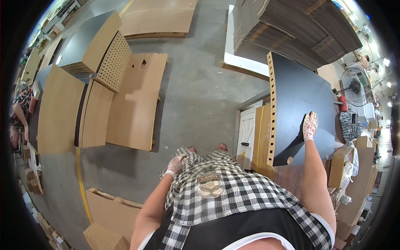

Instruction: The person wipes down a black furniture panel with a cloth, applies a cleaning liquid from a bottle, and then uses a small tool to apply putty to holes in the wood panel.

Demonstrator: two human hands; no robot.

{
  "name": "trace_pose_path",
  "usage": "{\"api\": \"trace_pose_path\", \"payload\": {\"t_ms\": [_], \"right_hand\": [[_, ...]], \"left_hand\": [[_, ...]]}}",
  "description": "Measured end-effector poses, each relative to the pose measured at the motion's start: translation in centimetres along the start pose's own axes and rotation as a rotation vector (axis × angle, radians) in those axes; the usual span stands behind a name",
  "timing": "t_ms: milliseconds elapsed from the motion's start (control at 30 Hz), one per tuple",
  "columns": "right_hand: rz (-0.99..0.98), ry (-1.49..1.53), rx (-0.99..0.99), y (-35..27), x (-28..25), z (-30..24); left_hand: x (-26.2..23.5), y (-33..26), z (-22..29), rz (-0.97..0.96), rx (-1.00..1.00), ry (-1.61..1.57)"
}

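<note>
My right hand (310, 125), in a white glove with a red pattern, lies flat with its fingers stretched on a dark grey panel (300, 93). The panel's left edge is a pale strip (272, 112) with a row of dark square holes, and a round tan spot sits near its front corner. At my left side, my left hand (175, 165), gloved the same way, is closed on the bunched edge of my black-and-white checked apron (233, 183). Its fingertips are partly hidden by the cloth.
Flattened brown cardboard (304, 29) is stacked at the back right, with a standing fan (354, 85) beyond the panel. On the left stand brown boards (137, 100) and perforated panels (114, 60). Another person's arm (21, 116) shows at far left. Grey floor (200, 83) lies between.
</note>
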State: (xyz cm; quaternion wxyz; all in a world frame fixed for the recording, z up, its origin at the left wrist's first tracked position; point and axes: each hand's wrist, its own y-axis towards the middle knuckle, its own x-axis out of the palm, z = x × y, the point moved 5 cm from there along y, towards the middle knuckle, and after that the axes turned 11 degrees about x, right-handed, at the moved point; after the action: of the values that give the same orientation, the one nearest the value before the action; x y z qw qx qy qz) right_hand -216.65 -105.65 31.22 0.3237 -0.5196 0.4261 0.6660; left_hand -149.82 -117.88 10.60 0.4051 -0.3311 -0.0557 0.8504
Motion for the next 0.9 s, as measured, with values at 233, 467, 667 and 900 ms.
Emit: {"api": "trace_pose_path", "payload": {"t_ms": [233, 467, 667, 900], "right_hand": [[0.144, 0.367, -0.35, 1.4, 2.6, 4.6], [-0.037, 0.022, -0.096, 2.0, 3.6, 3.1], [0.019, 0.066, -0.07, 2.4, 3.8, 3.9], [0.058, 0.2, -0.035, 1.8, 3.9, 5.3]], "left_hand": [[-1.0, -1.0, -2.0, 0.238, -0.168, -0.147], [4.2, -12.9, -14.0, 0.35, -0.252, 0.295], [6.1, -18.3, -14.3, -0.14, -0.362, 0.392], [-0.1, -7.4, -17.7, 0.196, -0.352, 0.031]]}}
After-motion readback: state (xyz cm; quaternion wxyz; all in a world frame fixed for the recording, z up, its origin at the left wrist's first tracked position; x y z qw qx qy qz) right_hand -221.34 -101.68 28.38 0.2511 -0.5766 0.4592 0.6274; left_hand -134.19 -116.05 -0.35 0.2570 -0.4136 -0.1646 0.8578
